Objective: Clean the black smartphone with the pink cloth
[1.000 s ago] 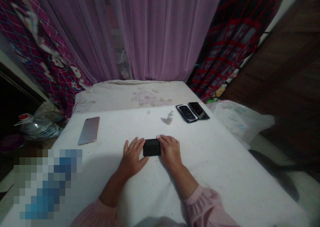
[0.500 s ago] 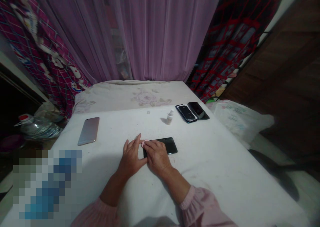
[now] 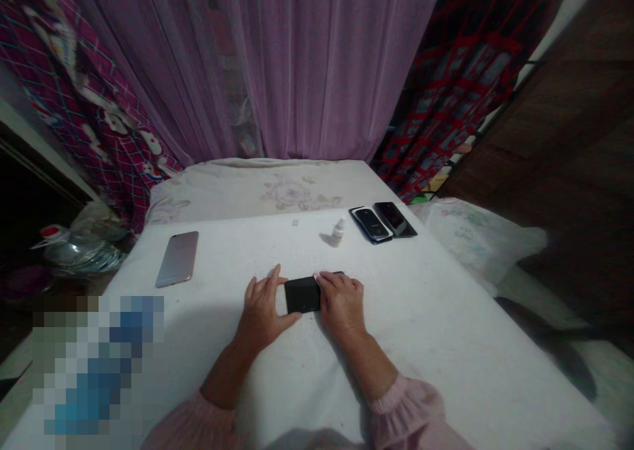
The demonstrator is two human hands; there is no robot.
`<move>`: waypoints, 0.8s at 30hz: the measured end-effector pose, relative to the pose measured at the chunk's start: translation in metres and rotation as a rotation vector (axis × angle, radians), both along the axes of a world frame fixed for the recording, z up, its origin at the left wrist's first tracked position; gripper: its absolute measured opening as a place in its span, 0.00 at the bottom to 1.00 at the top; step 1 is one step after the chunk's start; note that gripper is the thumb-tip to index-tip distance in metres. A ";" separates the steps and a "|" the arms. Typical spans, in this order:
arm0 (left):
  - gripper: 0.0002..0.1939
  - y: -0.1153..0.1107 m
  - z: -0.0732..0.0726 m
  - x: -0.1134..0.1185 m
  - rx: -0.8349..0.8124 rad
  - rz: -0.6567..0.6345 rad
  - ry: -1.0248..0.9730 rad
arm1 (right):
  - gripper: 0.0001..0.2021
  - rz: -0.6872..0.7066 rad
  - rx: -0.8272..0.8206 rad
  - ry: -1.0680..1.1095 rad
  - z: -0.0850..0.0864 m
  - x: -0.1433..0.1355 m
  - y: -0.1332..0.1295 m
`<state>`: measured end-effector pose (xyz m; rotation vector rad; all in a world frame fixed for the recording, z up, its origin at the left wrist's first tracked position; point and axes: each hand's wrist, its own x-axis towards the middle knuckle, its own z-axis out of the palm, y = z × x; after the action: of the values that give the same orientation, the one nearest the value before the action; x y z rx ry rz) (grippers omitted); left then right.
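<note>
A black smartphone (image 3: 302,295) lies flat on the white-covered table, long side running left to right. My left hand (image 3: 260,311) braces its left end, thumb on the near edge and index finger on the far edge, the other fingers spread. Over the right half of the phone, my right hand (image 3: 341,304) presses down with bent fingers. A bit of small pale pink cloth (image 3: 317,275) shows at its fingertips; the rest is hidden under the hand. Beyond the hands stands a small white spray bottle (image 3: 339,232).
A rose-gold phone (image 3: 178,260) lies face down at the left. At the back right are a stacked dark phone (image 3: 371,225) and another black phone (image 3: 395,219). A tiny pale square (image 3: 295,223) sits far back. Below the left edge is a water jug (image 3: 79,252).
My right hand has slid right along the phone with the cloth, uncovering the phone's left half. My left hand stays at the left end.
</note>
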<state>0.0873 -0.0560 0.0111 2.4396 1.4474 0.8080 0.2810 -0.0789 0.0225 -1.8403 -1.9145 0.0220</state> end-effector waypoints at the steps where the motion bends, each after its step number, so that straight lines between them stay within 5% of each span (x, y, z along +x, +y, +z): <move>1: 0.51 0.000 -0.001 0.000 0.011 0.000 0.003 | 0.17 -0.005 -0.004 -0.004 0.000 0.001 0.000; 10: 0.32 0.000 -0.003 0.000 0.096 0.017 0.101 | 0.21 0.265 -0.046 0.051 0.004 -0.019 0.001; 19: 0.33 0.001 -0.004 -0.002 0.139 0.056 0.095 | 0.20 -0.021 0.047 0.026 -0.006 0.014 0.004; 24: 0.34 0.001 -0.004 -0.003 0.157 0.082 0.104 | 0.21 -0.017 0.065 0.032 -0.008 0.014 0.004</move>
<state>0.0842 -0.0554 0.0075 2.5869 1.5862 0.8534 0.2950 -0.0751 0.0142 -1.8028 -1.8554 -0.0164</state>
